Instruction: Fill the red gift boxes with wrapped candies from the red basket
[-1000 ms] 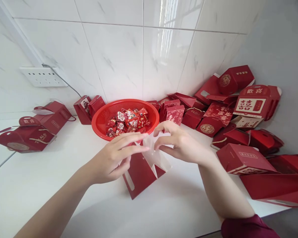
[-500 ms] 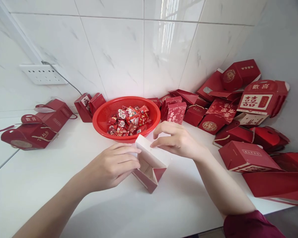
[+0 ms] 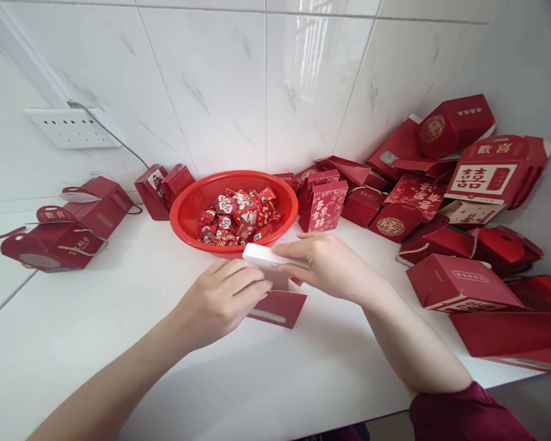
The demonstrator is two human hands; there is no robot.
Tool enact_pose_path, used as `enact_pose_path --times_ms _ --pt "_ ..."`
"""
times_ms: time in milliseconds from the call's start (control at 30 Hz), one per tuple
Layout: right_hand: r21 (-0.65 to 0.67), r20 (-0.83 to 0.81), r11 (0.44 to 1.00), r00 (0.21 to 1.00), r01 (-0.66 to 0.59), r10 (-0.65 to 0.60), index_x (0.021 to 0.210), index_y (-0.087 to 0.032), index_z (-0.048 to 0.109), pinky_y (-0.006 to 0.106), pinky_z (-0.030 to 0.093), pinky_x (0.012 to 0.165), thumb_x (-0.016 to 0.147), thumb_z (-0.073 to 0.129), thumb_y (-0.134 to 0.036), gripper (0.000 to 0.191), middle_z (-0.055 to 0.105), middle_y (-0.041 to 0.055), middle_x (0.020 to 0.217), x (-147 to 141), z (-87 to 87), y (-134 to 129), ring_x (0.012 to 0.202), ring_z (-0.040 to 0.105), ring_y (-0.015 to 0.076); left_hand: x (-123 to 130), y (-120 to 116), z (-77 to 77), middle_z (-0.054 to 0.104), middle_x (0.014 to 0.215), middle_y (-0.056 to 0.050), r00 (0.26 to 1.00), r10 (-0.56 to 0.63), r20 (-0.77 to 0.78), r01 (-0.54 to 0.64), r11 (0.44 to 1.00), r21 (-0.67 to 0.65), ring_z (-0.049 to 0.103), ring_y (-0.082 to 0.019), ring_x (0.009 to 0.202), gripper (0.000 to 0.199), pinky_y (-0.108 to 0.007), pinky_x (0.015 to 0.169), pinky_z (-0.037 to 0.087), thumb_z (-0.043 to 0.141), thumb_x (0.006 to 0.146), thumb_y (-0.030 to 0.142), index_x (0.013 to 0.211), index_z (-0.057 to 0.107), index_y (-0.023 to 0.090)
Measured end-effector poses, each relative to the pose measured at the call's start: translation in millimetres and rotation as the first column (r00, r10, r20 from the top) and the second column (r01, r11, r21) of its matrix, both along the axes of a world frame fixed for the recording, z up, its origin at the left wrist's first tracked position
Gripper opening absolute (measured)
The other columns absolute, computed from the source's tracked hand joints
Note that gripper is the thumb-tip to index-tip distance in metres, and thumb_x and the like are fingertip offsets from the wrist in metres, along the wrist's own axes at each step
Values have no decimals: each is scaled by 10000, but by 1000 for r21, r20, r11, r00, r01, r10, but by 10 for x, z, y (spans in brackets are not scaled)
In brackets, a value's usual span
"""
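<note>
Between my hands stands a paper gift box (image 3: pixel 284 306), red outside and white inside, on the white table in front of the basket. My left hand (image 3: pixel 229 294) is closed at its left side, fingertips bent over the edge. My right hand (image 3: pixel 328 266) pinches the raised white flap (image 3: pixel 259 254) between thumb and fingers. The flap's narrow end is folded over, and my hands cover much of the box. Just behind is a red plastic basket (image 3: pixel 183 229) holding a heap of wrapped candies (image 3: pixel 239 214).
Several red gift boxes (image 3: pixel 463 282) are piled along the right side. An upright box (image 3: pixel 326 205) stands right of the basket. Further boxes (image 3: pixel 73 245) are at the left. A power socket strip (image 3: pixel 71 128) and its cable are on the tiled wall.
The flap has been bent, its narrow end now folded over, and the box's open inside is mostly out of sight. My right hand has shifted lower. The camera view has moved slightly.
</note>
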State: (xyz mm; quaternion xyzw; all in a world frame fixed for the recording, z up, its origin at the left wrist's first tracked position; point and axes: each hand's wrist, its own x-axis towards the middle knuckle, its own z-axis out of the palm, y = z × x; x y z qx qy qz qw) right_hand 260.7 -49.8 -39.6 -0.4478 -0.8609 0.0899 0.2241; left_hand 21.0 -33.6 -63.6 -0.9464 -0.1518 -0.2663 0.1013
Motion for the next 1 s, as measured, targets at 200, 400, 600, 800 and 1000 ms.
enact_pose_path --times_ms 200,400,600,800,1000 --pt "-65 21 998 1000 -4 5 908 -183 739 251 320 580 940 512 -131 235 706 18 723 -92 -48 35 572 529 109 -42 84 -69 522 1399 -134 998 2 70 8 990 -144 570 -297 1194 122 -437 943 505 664 882 214 1002 674 200" --pt "-103 -150 956 955 -274 257 848 -147 713 224 372 597 945 502 -124 233 683 -6 713 -115 1 305 586 526 87 -238 239 -85 606 1226 -93 999 32 27 -19 917 -399 645 -143 838 125 -275 752 535 562 953 203 1044 648 211" --pt "-208 -64 943 966 -258 250 936 -160 721 208 461 713 979 477 -254 264 732 -2 859 -265 98 1174 761 648 104 -268 269 -36 671 1048 -46 984 158 -78 -176 869 -462 649 -157 867 140 -267 744 506 491 991 261 1046 604 198" --pt "-170 158 985 987 14 13 1068 -133 712 313 457 948 914 556 -109 221 713 96 1159 -546 -201 2101 1076 643 209 -158 188 5 615 1326 -32 983 176 -57 -174 770 -614 596 -182 1182 292 -291 958 464 311 1042 252 1041 601 214" --pt "-277 277 956 961 97 -17 1083 -145 654 423 536 898 940 623 -337 241 675 71 1110 -702 -469 2276 997 655 196 -124 124 66 571 1411 -16 976 205 -74 -205 740 -640 555 -177 1267 311 -295 1011 431 286 1048 267 954 577 209"
